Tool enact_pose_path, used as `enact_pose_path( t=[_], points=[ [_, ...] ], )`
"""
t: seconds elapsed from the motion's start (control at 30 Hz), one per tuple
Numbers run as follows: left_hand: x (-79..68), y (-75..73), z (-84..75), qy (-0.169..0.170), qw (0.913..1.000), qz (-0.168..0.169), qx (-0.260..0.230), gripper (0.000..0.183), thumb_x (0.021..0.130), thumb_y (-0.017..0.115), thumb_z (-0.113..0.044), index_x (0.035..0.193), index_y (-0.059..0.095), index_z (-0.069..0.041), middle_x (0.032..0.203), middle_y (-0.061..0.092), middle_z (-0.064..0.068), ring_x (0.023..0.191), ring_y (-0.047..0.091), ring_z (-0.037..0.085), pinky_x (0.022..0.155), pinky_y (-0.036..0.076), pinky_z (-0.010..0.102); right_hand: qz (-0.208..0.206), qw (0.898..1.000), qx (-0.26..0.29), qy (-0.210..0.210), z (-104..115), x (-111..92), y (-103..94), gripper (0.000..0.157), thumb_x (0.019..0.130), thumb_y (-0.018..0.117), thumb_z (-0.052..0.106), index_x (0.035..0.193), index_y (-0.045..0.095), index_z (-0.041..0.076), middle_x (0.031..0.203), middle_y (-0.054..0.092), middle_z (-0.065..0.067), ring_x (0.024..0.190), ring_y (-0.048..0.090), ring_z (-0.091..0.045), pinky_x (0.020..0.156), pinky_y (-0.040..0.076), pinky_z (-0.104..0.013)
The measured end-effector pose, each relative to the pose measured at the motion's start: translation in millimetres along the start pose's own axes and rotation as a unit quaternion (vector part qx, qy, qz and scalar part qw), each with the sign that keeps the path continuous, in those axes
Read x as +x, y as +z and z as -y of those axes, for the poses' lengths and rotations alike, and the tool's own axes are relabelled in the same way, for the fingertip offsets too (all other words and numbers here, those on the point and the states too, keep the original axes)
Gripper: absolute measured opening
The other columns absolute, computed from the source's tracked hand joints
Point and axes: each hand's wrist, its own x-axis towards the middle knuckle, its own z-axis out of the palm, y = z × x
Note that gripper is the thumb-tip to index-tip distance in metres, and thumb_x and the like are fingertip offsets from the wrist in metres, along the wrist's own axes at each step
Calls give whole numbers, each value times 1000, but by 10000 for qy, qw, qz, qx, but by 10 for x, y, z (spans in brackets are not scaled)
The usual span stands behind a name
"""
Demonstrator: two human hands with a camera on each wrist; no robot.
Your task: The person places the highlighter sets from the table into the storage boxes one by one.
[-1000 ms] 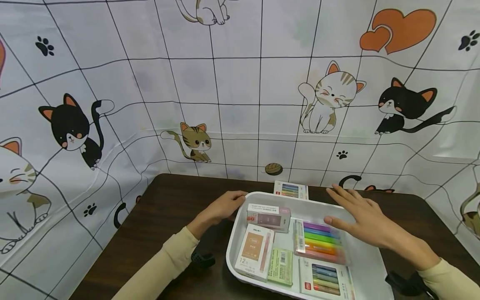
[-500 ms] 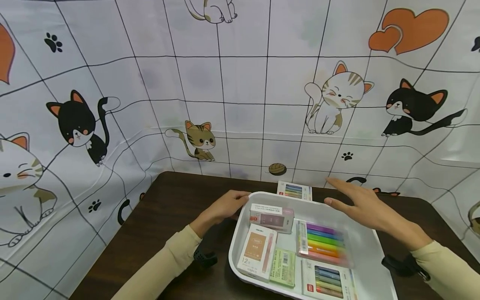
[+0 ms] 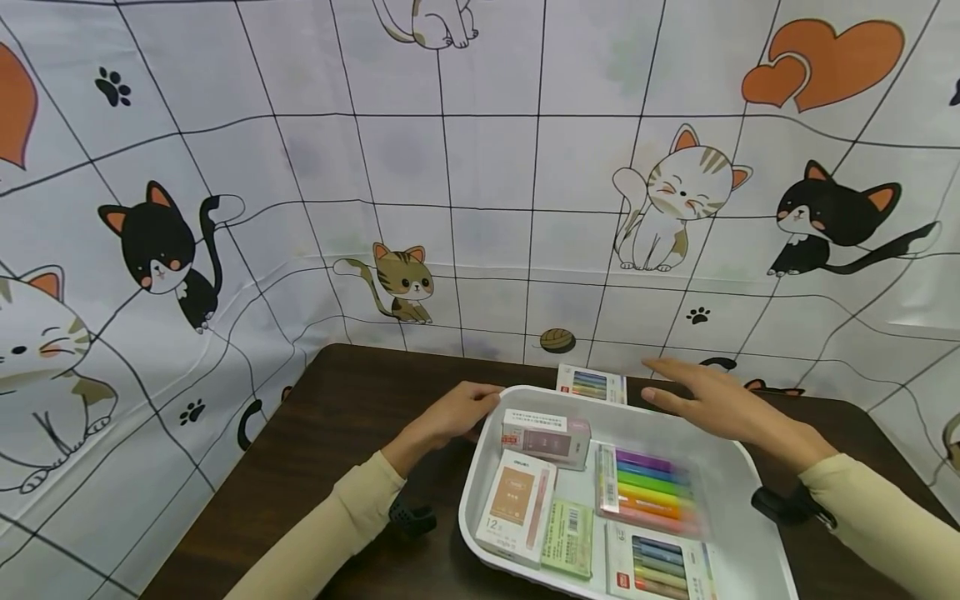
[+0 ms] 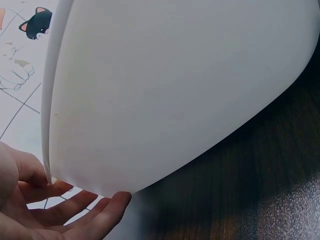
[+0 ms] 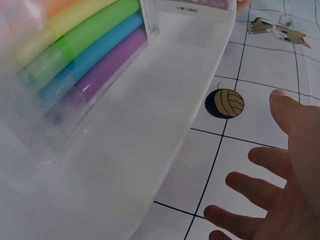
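A white plastic tray (image 3: 738,517) lies on the dark table with stationery packs inside. At its far left corner my left hand (image 3: 453,412) grips it; the left wrist view shows the thumb at the rim and curled fingers against the outer wall (image 4: 165,100). My right hand (image 3: 712,404) hovers over the far right rim, fingers extended and holding nothing; the right wrist view shows the fingers (image 5: 255,190) spread beyond the rim. Nearest to it inside is a clear pack of rainbow-coloured pens (image 3: 652,487). Behind the far rim, partly hidden, stands a flat white pen box (image 3: 592,383).
Also in the tray are a pinkish box (image 3: 546,437), a white box with a tan panel (image 3: 517,504), a green box (image 3: 568,537) and a second pen box (image 3: 660,562). A cat-print sheet (image 3: 487,233) hangs directly behind the table (image 3: 360,408).
My right hand has moved from above the tray's right side leftward, toward the far rim and the box behind it. The left hand keeps its hold, and the head view has shifted slightly.
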Motion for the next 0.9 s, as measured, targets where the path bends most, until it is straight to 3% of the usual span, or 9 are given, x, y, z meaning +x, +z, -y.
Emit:
enact_pose_path(
  t=[0.4, 0.63, 0.9],
  points=[
    [1, 10, 17, 106, 9999, -36, -14, 37, 110, 48, -18, 141, 60, -3, 110, 67, 13, 91, 70, 26, 68, 61, 41, 838, 9962, -178, -178, -105, 370, -7, 69, 101, 55, 57, 147, 54, 5, 142, 55, -22, 131, 49, -47, 101, 38, -68],
    [-12, 26, 10, 70, 10000, -10, -61, 38, 110, 49, -19, 142, 58, -2, 111, 67, 13, 92, 70, 26, 69, 61, 42, 1196, 9922, -291, -179, -214, 568, 87, 66, 102, 55, 55, 141, 60, 2, 138, 59, -22, 128, 51, -47, 101, 39, -68],
    [-11, 17, 11, 76, 10000, -27, -54, 38, 109, 49, -19, 142, 59, -2, 110, 67, 13, 91, 70, 26, 69, 61, 42, 2081, 9774, -309, -215, -268, 820, 164, 58, 99, 68, 38, 139, 59, -3, 134, 60, -24, 126, 52, -48, 101, 39, -67]
  ],
)
